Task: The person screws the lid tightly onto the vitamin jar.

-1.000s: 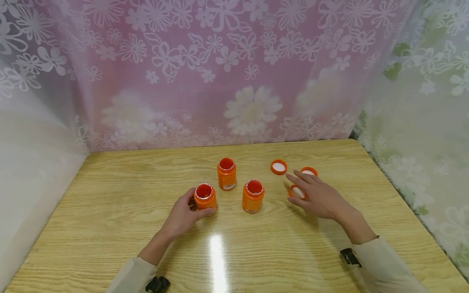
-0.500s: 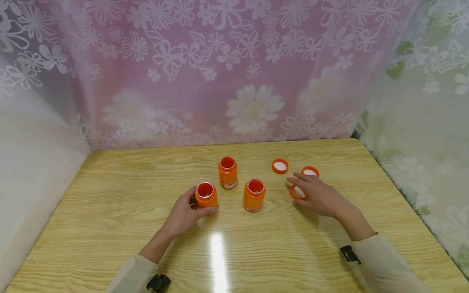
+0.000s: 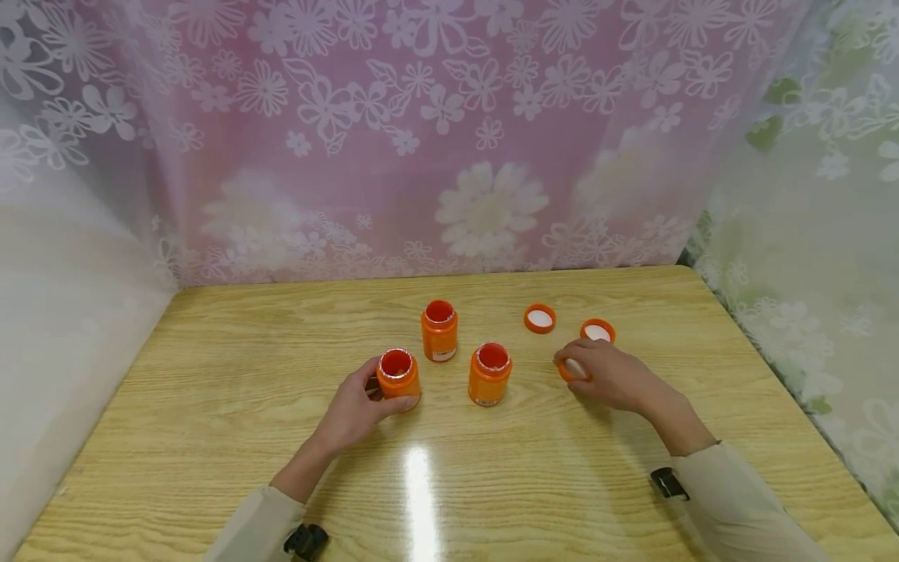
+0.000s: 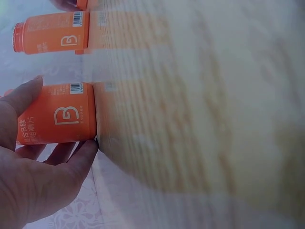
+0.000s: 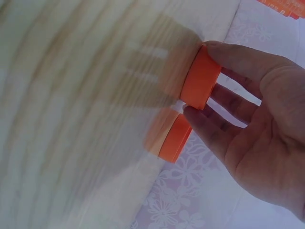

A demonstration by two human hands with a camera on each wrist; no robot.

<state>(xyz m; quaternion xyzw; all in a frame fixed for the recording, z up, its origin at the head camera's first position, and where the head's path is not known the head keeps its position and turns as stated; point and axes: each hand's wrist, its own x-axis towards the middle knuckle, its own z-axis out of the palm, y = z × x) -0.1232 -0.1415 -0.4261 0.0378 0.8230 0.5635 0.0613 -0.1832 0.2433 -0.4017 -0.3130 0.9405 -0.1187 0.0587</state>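
Change centres on the right hand (image 3: 618,378): half a second ago I saw its fingers spread over the lid, and now they have drawn into a narrow pinch on the rim of that shallow round orange plastic lid with a white inner face (image 3: 574,368). From my distant seat I cannot tell whether the lid rests on the pale wood-grain table (image 3: 232,375) or is just off it. I judge that reaching has given way to holding.

The left hand (image 3: 354,407) keeps its pose, curled round an upright cylindrical orange plastic jar with a white-edged mouth (image 3: 399,377). That jar is uncapped and well apart from the pinched lid, so I count no capping done.

Outward, I see a second uncapped orange jar (image 3: 489,376) to the right of the held one, and a third uncapped orange jar (image 3: 440,334) farther back, between the two. Beyond the right hand lies a second orange lid (image 3: 598,332), less covered now that the fingers have gathered; left of it and slightly farther lies a third orange lid (image 3: 539,318). A pink flowered curtain (image 3: 485,140) hangs behind the far edge
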